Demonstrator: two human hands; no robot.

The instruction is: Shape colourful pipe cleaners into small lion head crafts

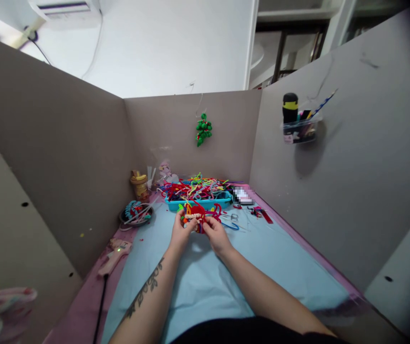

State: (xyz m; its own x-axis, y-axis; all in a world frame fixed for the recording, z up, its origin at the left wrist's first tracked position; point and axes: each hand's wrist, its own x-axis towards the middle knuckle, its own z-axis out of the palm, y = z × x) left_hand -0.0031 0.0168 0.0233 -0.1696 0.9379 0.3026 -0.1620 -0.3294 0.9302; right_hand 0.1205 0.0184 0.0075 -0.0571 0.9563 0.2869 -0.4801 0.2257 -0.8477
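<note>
Head-cam view looking down at a craft desk w/ grey cardboard walls on three sides. Both forearms reach fwd over a light blue mat (pixel 205 282). The left hand (pixel 180 232) and right hand (pixel 216 235) meet at centre, fingers of each closed in a pinch on a small pipe-cleaner craft piece (pixel 198 215), mostly red w/ a pale beaded or fuzzy strip across its front; the exact shape is too small to tell, approx. a rounded tuft with curly ends. The piece is held just above the mat, right in front of a turquoise tray (pixel 176 205) heaped w/ pipe cleaners (pixel 197 188) in many colours. Left of the tray, a dark round dish (pixel 135 219) holds more bits, and a yellow-lidded jar (pixel 139 184) stands behind it by the left wall. A pink glue gun (pixel 114 254) lies near the mat's left edge, cord trailing toward the viewer. A red tool (pixel 264 215) lies right of the tray. A green ornament (pixel 203 129) hangs on the back wall; a clear holder (pixel 299 130) w/ pens & a black-yellow item is fixed to the right wall.
</note>
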